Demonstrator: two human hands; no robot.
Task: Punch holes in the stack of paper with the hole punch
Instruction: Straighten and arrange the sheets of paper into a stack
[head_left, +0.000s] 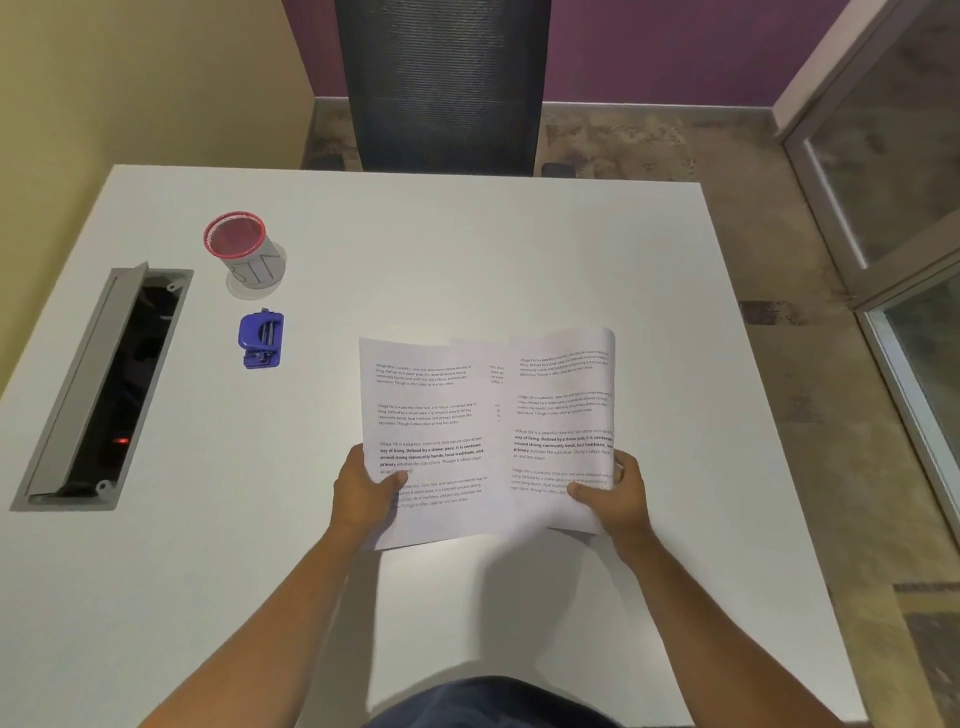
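Observation:
A stack of printed white paper (488, 431) is lifted above the white table, its sheets fanned apart into a left and a right part. My left hand (366, 493) grips the lower left corner, thumb on top of the text. My right hand (615, 493) grips the lower right corner in the same way. The blue hole punch (261, 340) lies on the table well to the left of the paper, beyond reach of both hands' present spots, with nothing touching it.
A red-rimmed mesh cup (244, 249) stands just behind the punch. An open grey cable hatch (104, 384) is cut into the table (519, 260) at the far left. A black mesh chair (447, 83) stands at the far edge. Glass panels (893, 208) rise at the right.

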